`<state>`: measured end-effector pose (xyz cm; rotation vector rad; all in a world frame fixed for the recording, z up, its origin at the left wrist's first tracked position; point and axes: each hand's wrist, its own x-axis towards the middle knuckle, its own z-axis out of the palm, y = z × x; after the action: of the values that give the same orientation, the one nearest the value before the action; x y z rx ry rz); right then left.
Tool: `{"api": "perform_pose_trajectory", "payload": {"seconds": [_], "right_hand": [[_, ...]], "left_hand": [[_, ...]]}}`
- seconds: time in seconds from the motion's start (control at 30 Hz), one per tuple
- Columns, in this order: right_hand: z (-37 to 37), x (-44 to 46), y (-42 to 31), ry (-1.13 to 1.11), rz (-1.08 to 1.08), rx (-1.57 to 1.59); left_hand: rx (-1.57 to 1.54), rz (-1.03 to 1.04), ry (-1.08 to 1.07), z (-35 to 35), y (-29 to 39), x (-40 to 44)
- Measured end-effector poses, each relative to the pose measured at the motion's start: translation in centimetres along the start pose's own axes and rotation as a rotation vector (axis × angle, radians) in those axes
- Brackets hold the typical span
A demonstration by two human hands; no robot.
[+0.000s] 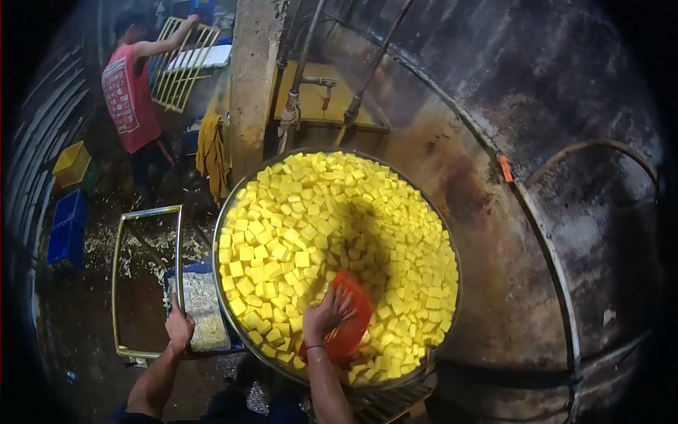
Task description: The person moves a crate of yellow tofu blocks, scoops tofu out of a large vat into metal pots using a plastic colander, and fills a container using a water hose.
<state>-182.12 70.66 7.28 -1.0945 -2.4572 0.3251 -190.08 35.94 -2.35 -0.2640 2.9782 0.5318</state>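
Red basket (361, 309), one unit, apparently plastic, sits tilted among yellow cubes (272, 247), too many to count, inside one round, metal-rimmed vat (216, 258). The right hand (327, 316) rests its grip, fingers spread, on the basket. The left hand (180, 329) is at one rectangular metal frame (179, 247); its grip cannot be determined.

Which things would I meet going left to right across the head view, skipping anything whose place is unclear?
Blue crate → left hand → heap of yellow cubes → orange tag → curved pipe or hose.
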Motion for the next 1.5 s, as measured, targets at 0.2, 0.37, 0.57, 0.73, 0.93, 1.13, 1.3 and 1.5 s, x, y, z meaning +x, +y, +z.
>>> {"api": "perform_pose_trajectory", "payload": {"seconds": [0.2,0.37,0.57,0.73,0.93,1.13,1.3,1.5], "right_hand": [[3.2,0.3,5.2,-0.01,0.002,0.007],[3.8,3.2,13.9,-0.162,0.083,0.13],[2.7,5.8,20.8,0.015,0.181,0.213],[5.4,4.7,26.2,0.244,0.233,0.682],[2.8,2.5,22.8,0.147,0.437,0.826],[2.5,0.3,24.5,0.128,0.491,1.099],[0.5,-1.2,23.5,0.15,0.723,1.171],[-2.1,-1.8,23.0,0.142,0.852,1.369]], "left_hand": [[0.091,0.021,0.059,0.5,-0.4,0.5],[0.127,0.054,0.068,0.3,-0.1,0.9],[0.053,0.031,0.077,0.8,-0.3,1.2],[0.066,0.029,0.07,0.9,-0.3,1.3],[0.119,0.017,0.063,1.1,-0.6,1.4],[0.137,0.007,0.057,1.1,-0.5,1.4],[0.121,-0.009,0.037,1.4,-1.1,1.4],[0.091,0.036,0.035,1.0,-1.0,0.5]]}}
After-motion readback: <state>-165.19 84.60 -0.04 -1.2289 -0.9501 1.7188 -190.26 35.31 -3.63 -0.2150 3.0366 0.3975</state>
